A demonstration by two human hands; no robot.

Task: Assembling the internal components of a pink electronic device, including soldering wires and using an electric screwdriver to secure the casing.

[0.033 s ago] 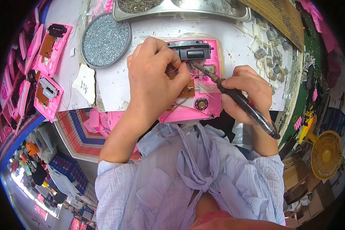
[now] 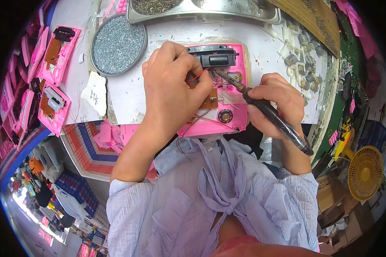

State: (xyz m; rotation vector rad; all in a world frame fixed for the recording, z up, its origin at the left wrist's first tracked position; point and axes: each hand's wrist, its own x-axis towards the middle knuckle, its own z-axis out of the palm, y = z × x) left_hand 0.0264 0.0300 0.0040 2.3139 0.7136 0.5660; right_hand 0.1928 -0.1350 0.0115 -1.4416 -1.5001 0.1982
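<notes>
A pink plastic housing (image 2: 240, 100) lies on the bench in front of me. It carries a black part (image 2: 215, 60) at its far edge, a brown circuit board (image 2: 211, 102) and a small round speaker (image 2: 224, 115). My left hand (image 2: 173, 79) reaches over its left side, thumb and fingers pinched on a thin red wire (image 2: 201, 73). My right hand (image 2: 281, 103) grips the black handle of a soldering iron (image 2: 268, 112). The iron's tip is beside my left fingertips, just below the black part; whether it touches a joint is hidden.
A round tray of small screws (image 2: 92, 45) stands at the far left, and a metal tray (image 2: 188, 18) at the back. Small white and grey parts (image 2: 302, 60) are heaped on the right. More pink housings (image 2: 58, 55) lie at the left. A yellow fan (image 2: 365, 173) stands lower right.
</notes>
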